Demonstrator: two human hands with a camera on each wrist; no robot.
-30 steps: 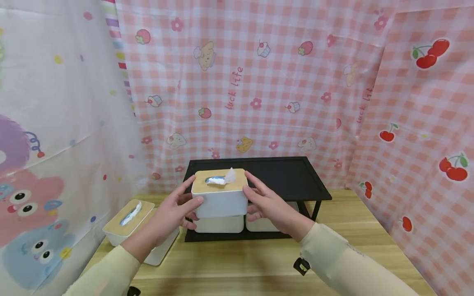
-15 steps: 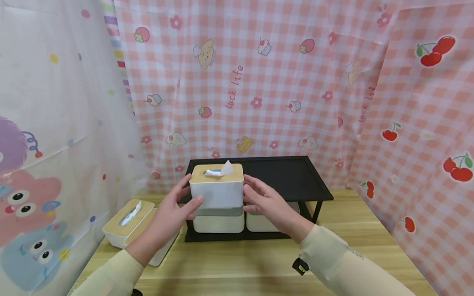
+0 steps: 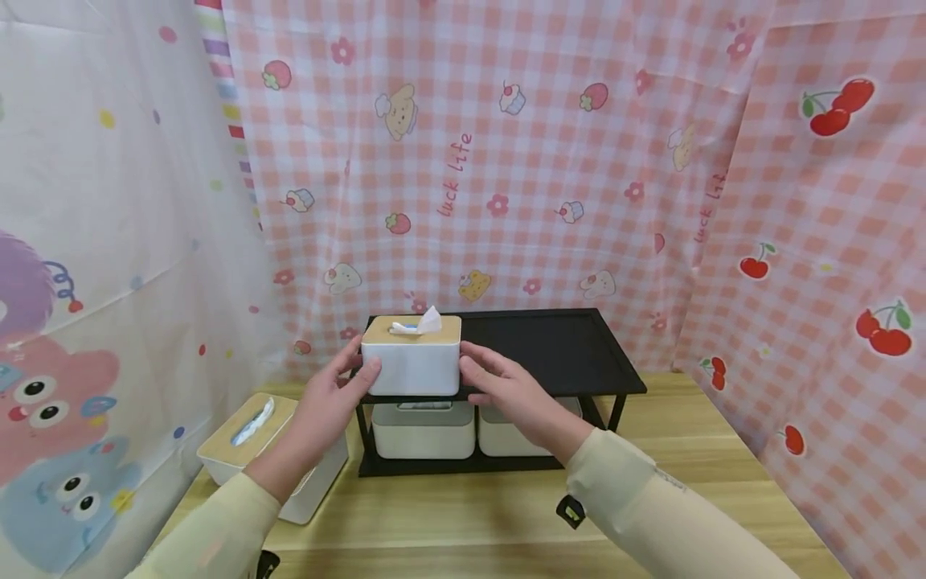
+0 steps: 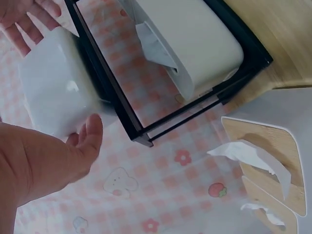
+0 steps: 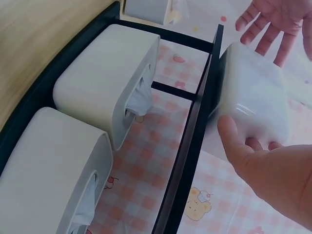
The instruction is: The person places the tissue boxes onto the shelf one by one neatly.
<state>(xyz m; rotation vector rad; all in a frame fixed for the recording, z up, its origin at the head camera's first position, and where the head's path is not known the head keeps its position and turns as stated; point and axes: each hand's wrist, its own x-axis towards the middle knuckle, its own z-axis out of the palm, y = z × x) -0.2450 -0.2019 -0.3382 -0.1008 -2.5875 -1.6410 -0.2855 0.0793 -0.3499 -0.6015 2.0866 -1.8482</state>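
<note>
A white tissue box with a light wooden lid and a tissue sticking out stands at the front left of the black rack's top. My left hand holds its left side, thumb at the front corner. My right hand holds the right side, fingers along the edge. Both wrist views show the box between the two hands, its base at the rack's edge. Part of each hand's fingers is hidden behind the box.
Two more tissue boxes, one a left box and one a right box, sit on the rack's lower shelf. At the left, two wooden-lidded tissue boxes stand side by side on the wooden table. Checked pink cloth hangs behind.
Both hands have moved the tissue box up, back and slightly left, from in front of the rack onto its top. The lower-shelf box behind it now shows more.
</note>
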